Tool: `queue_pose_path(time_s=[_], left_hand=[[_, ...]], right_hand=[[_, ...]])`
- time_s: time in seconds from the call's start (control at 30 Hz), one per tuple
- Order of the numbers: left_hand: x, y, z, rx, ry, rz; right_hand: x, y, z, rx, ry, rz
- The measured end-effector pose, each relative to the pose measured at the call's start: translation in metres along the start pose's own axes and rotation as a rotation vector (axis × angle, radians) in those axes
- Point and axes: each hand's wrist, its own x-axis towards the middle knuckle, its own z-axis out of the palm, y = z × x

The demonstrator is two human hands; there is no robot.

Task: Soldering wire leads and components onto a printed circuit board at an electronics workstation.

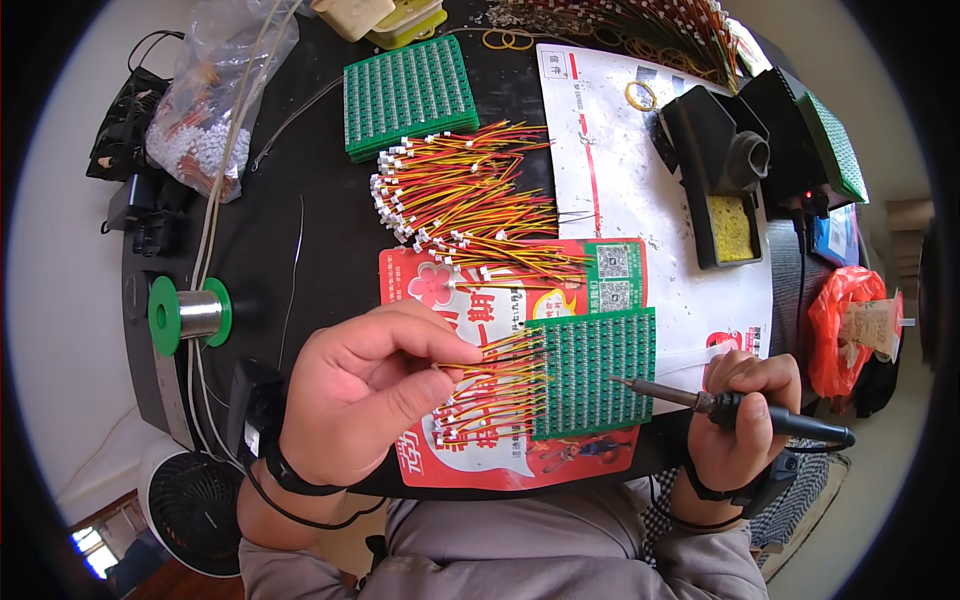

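My left hand (350,390) pinches a red-and-yellow connector wire between thumb and forefinger, at the left side of a green circuit board panel (600,375). Several similar wires (490,400) stick out leftward from the panel's left edge, lying over a red printed sheet (585,455). In my right hand (745,425) is a soldering iron (705,402), its tip pointing left above the middle of the panel. Whether the tip touches the board I cannot tell. Beyond the panel lies a heap of loose connector wires (480,200) with white plugs at their left ends.
A stack of green panels (410,95) stands at the back. A solder spool (195,315) sits at left, near a bag of white connectors (205,145). At right are an iron stand with yellow sponge (732,228), a red bag (840,325) and a white sheet (575,150).
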Motion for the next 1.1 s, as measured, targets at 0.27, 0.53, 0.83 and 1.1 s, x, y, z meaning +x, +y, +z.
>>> queue_pose_path(time_s=[0.27, 0.53, 0.83, 1.1], left_hand=[[-0.006, 0.001, 0.001, 0.123, 0.037, 0.005], [-0.016, 0.005, 0.016, 0.497, -0.065, -0.056], [-0.014, -0.001, 0.015, 0.86, -0.215, 0.399], [-0.021, -0.014, 0.022, 1.152, -0.31, 0.645]], right_hand=[[0.0, -0.002, 0.002, -0.006, -0.017, 0.011], [-0.005, 0.006, -0.001, -0.102, -0.226, -0.097], [-0.009, 0.004, 0.002, -0.18, -0.296, -0.102], [-0.009, 0.002, -0.003, -0.186, -0.344, -0.136]])
